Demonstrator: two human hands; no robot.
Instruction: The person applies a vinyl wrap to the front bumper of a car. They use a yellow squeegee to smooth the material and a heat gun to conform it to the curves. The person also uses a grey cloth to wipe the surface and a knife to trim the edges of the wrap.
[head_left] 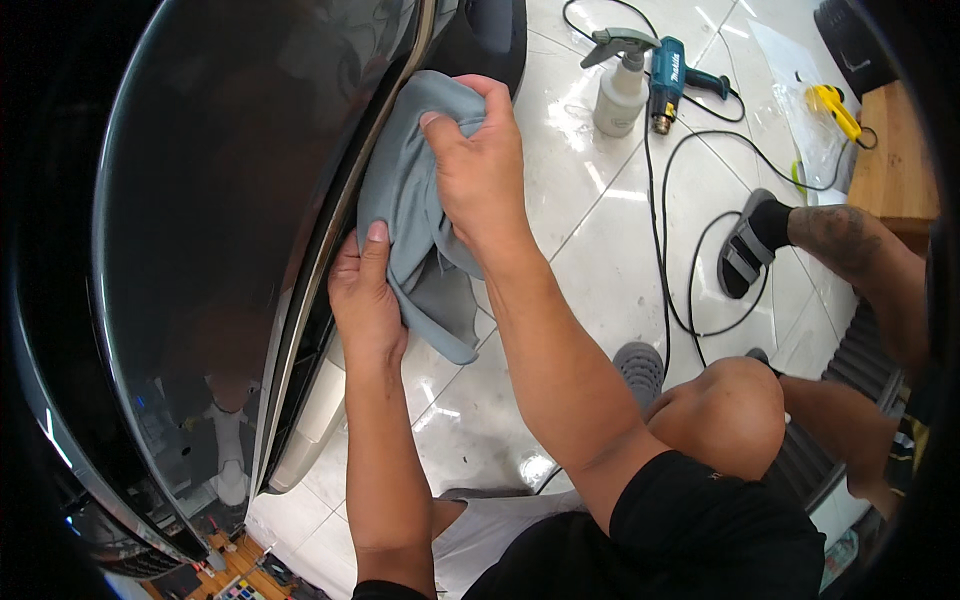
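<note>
Left hand: clamped on lower cloth | right hand: clamped on upper cloth | cloth: at panel's right edge | sound handling: both grips firm, cloth smooth, clear of floor

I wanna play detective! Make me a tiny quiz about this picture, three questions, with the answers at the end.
1. True or false: the left hand and the right hand both hold the cloth.
2. What is right beside the spray bottle?
A) a bucket
B) a teal heat gun
C) a ladder
3. Fill the gap: the strappy sandal is worn over a ____ sock.

Key: 1 true; 2 B; 3 black.
</note>
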